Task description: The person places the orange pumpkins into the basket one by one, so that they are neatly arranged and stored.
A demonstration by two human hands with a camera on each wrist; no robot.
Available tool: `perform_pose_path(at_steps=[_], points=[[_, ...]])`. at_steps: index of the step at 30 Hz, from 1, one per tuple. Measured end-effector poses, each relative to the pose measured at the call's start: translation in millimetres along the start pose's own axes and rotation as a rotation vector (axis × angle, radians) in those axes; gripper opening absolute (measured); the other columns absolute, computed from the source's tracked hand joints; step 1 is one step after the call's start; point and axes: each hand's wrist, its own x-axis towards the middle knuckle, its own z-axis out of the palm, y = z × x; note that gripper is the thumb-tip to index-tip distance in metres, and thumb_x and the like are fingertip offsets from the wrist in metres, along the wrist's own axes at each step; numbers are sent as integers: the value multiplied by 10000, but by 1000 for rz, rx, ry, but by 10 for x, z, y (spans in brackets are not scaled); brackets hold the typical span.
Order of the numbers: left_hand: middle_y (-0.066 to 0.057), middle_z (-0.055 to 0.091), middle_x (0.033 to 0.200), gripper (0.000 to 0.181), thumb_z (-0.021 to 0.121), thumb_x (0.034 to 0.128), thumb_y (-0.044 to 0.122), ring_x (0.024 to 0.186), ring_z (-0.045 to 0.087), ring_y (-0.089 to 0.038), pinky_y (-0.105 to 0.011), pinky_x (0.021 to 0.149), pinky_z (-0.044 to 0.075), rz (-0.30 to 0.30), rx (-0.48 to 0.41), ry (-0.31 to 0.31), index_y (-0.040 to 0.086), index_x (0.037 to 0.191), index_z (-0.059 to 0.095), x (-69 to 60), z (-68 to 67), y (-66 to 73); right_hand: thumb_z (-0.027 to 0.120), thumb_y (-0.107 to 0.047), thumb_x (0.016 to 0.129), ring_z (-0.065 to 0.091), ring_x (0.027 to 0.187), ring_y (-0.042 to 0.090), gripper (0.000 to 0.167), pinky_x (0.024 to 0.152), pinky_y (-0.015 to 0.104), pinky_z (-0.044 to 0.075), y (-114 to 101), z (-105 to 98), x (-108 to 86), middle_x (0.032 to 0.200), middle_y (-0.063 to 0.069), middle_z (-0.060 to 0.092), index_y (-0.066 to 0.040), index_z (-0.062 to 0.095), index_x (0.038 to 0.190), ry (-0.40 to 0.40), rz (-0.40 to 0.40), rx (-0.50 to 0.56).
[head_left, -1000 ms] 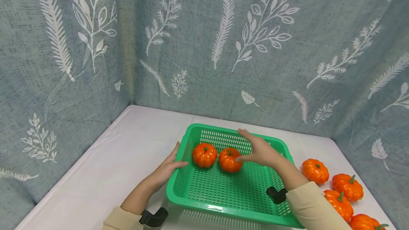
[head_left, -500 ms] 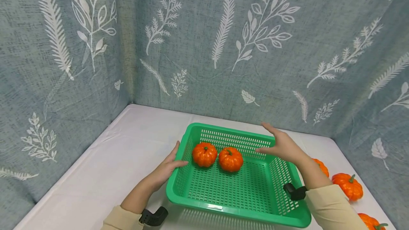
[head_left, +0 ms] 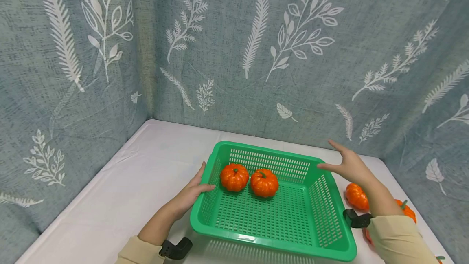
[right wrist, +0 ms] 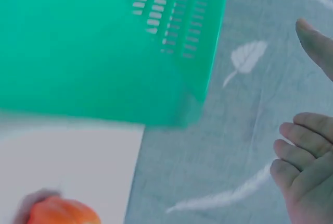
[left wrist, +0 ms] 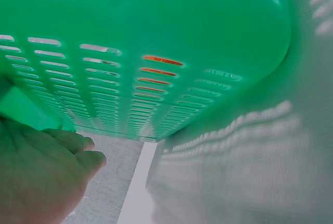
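Observation:
A green plastic basket (head_left: pixel 256 245) with slotted walls stands on the white-covered table. Inside it, at the back left, two small orange pumpkins (head_left: pixel 235 177) sit side by side. My left hand (head_left: pixel 188 196) holds the basket's left side, thumb over the rim and fingers along the outer wall. In the left wrist view that hand (left wrist: pixel 44 166) is beside the slotted wall. My right hand (head_left: pixel 349 168) is in the air just beyond the basket's right rim, thumb and fingers spread, holding nothing. Below it lies another orange pumpkin (head_left: pixel 356 197), partly hidden by the forearm.
More pumpkins lie along the table's right side; one (head_left: pixel 407 212) shows past the right sleeve, others are mostly covered by the arm. A grey-blue leaf-patterned curtain (head_left: pixel 227 52) rises behind and beside the white table (head_left: pixel 91 215).
My right hand has moved right, from above the second pumpkin in the basket to past the right rim, leaving that pumpkin inside. My left hand and the basket have stayed put.

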Motion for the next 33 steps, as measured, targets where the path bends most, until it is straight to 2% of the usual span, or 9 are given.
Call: perform_pose_path(at_steps=[8,10,11,14,17,18,21,26,33], points=[[-72,-167,1563,804,438,937,166,1429,-171,-293,-576,1115,-60,3,5,2,126,1488,-146,-6,-11,-11,604,-539,833,229,1280,573,994,939,675,320,269,-6,-29,1471,366,148,-20,73,1494,-8,97,11],[-73,-166,1564,802,437,937,166,1430,-169,-292,-575,1115,-59,5,6,4,126,1488,-144,-4,-13,-13,569,-562,846,244,1262,580,990,910,654,357,327,12,-40,1464,376,144,-4,65,1490,-11,116,8],[-71,-166,1564,802,437,937,165,1430,-169,-290,-573,1116,-59,6,6,4,126,1489,-143,-3,-14,-14,556,-572,849,321,1218,571,987,872,627,394,356,22,-40,1462,379,141,0,66,1488,-9,130,12],[-71,-166,1564,802,438,936,167,1430,-168,-291,-574,1117,-55,5,8,7,128,1489,-141,-6,-13,-17,510,-603,859,326,1206,575,984,883,629,389,440,51,-46,1458,385,142,26,78,1480,-3,164,7],[-70,-170,1563,803,439,938,171,1429,-172,-291,-577,1115,-58,7,9,5,131,1489,-144,-9,-15,-17,487,-607,869,314,1213,577,981,926,650,351,499,69,-55,1450,394,142,58,85,1469,-5,195,8],[-71,-170,1563,803,438,939,171,1429,-172,-291,-577,1115,-59,8,9,4,133,1488,-146,-10,-16,-17,484,-605,872,239,1257,584,982,960,666,305,516,73,-59,1446,397,146,72,87,1463,-3,201,4],[-66,-168,1564,803,439,937,171,1430,-173,-286,-577,1114,-62,10,8,5,137,1489,-144,-10,-20,-13,490,-588,877,206,1268,586,985,978,671,279,571,81,-61,1440,408,132,97,77,1453,4,228,16],[-54,-170,1564,802,439,936,164,1429,-178,-279,-581,1112,-67,7,6,4,141,1491,-139,-4,-17,-12,504,-587,868,139,1300,578,1020,1019,668,217,701,112,-60,1443,410,93,131,52,1435,-3,316,48],[-54,-165,1565,809,447,932,168,1431,-170,-282,-582,1113,-60,-1,3,3,145,1492,-136,1,-7,-25,520,-615,841,117,1301,580,1074,1029,661,202,903,180,-67,1439,414,75,140,28,1427,-26,419,74]])
